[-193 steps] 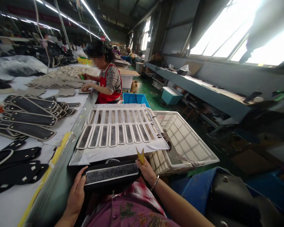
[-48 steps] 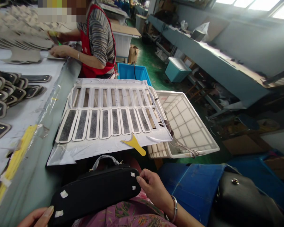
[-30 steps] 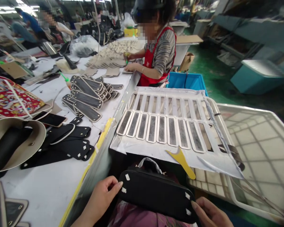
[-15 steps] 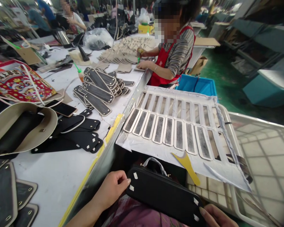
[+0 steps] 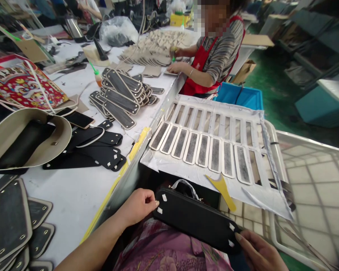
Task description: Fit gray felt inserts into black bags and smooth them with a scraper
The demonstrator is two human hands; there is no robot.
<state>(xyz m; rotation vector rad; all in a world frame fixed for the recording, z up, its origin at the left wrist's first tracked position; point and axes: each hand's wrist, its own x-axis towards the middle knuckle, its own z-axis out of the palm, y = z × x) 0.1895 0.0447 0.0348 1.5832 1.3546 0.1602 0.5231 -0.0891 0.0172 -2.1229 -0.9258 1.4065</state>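
My left hand [image 5: 142,205] pinches one end of the black piece [image 5: 197,218] between thumb and fingers, and my right hand [image 5: 261,250] grips its other end, thumb on the face near the lower corner. The piece hangs tilted in front of my purple shirt [image 5: 172,246], lower at my right, with the white sheet [image 5: 265,199] just beyond it. I hold only the two ends, so if either thumb slides off the smooth face, that end could drop and swing the piece toward my lap.

Four white tabs [image 5: 164,197] sit on the face, two near each end, close to my thumbs; a careless shift of grip could crease or lift one. Behind the piece stands a wrapped handle [image 5: 186,184], though from here I can't tell how the two join; if I push forward, it could catch the sheet's edge.

The yellow scraper [image 5: 223,190] lies partly past that edge, above the white crate [image 5: 252,222]. A knock from the piece or my right knuckles could tip it off. A harder bump might also nudge the row of framed strips [image 5: 190,148] on the sheet out of line
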